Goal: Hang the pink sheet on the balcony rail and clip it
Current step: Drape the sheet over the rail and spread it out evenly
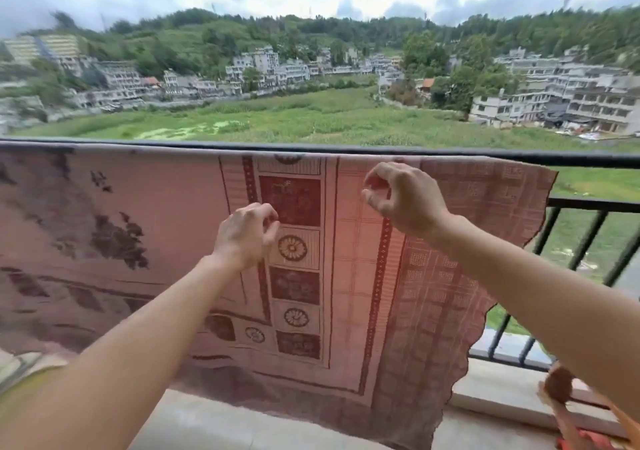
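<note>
The pink sheet [180,227], patterned with dark red squares and flower medallions, hangs draped over the black balcony rail [588,159] and covers most of its width. Its lacy right edge ends near the right side. My left hand [247,233] hovers in front of the sheet's patterned border, fingers curled and apart, holding nothing. My right hand [403,197] is higher, just below the rail, thumb and fingers loosely curved in front of the cloth with nothing visible in them. No clip is visible on the rail.
Black vertical bars [585,241] of the railing show at the right of the sheet, above a pale stone ledge [502,390]. A brownish object with orange and red parts [561,389] sits at the lower right corner. Beyond lie a green field and buildings.
</note>
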A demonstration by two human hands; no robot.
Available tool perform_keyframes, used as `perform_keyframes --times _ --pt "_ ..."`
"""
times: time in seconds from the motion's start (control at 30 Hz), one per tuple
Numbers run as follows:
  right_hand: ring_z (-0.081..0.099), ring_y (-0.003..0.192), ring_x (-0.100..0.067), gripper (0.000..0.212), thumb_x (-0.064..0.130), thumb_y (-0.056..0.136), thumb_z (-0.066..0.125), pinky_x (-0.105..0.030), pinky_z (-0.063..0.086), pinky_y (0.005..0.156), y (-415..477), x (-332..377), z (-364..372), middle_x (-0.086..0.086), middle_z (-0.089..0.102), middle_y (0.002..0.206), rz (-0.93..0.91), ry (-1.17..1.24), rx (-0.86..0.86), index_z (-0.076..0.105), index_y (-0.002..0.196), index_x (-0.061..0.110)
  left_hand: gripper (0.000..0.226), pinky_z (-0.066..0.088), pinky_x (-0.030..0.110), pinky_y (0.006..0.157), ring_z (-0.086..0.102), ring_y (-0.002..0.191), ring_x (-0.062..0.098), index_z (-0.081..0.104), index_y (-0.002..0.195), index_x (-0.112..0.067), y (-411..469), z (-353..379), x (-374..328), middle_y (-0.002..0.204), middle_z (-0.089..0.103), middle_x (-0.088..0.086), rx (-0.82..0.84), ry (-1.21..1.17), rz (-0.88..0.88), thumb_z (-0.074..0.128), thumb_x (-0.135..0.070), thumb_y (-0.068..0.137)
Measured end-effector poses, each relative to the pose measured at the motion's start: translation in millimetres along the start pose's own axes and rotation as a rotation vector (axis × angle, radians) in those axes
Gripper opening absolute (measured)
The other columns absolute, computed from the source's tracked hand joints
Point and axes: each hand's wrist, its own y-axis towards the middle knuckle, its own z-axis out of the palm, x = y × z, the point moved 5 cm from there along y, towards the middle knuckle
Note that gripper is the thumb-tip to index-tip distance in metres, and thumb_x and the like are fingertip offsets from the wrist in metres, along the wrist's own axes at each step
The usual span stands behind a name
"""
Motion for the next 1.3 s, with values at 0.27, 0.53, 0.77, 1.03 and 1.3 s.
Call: perform_keyframes --times 0.27,0.53,0.77,1.03,1.3 --pt "0.066 0.091 -0.016 0.032 0.036 0.088 0.063 -0.037 0.056 0.082 -6 171 170 0.004 0.070 0.105 -0.107 0.101 0.475 0.062 0.117 0.025 0.020 0.052 0.034 0.078 0.064 0.093 0.024 0.065 0.104 -0.025 -127 -76 218 0.102 0.069 0.000 0.279 0.241 -0.451 0.054 -0.035 0.091" --pt "0.065 0.093 -0.019 0.033 0.042 0.087 0.064 -0.038 0.056 0.083 -2 321 288 0.001 0.070 0.110 -0.259 0.143 0.687 0.062 0.117 0.026 0.016 0.052 0.036 0.082 0.063 0.096 0.027 0.065 0.096 -0.027 -239 -139 353 0.105 0.068 0.002 0.307 0.273 -0.704 0.054 -0.033 0.087" --pt "0.064 0.096 -0.021 0.035 0.040 0.088 0.065 -0.032 0.053 0.079 34 436 381 0.000 0.068 0.112 -0.429 0.150 0.752 0.061 0.118 0.025 0.014 0.053 0.037 0.083 0.064 0.093 0.028 0.066 0.095 -0.026 -288 -166 463 0.101 0.069 0.006 0.295 0.252 -0.899 0.058 -0.032 0.085" --pt "0.062 0.100 -0.020 0.039 0.041 0.089 0.065 -0.033 0.053 0.080 113 548 505 0.000 0.067 0.115 -0.547 0.194 0.807 0.060 0.123 0.024 0.014 0.053 0.037 0.082 0.063 0.091 0.027 0.064 0.097 -0.026 -277 -203 594 0.099 0.068 0.005 0.265 0.285 -1.048 0.057 -0.034 0.088" --pt "0.061 0.105 -0.022 0.038 0.040 0.089 0.063 -0.034 0.052 0.081 185 666 597 0.001 0.065 0.120 -0.657 0.179 0.811 0.058 0.124 0.027 0.025 0.052 0.037 0.083 0.062 0.095 0.024 0.063 0.110 -0.026 -268 -237 712 0.109 0.066 0.002 0.191 0.279 -1.150 0.054 -0.038 0.091"
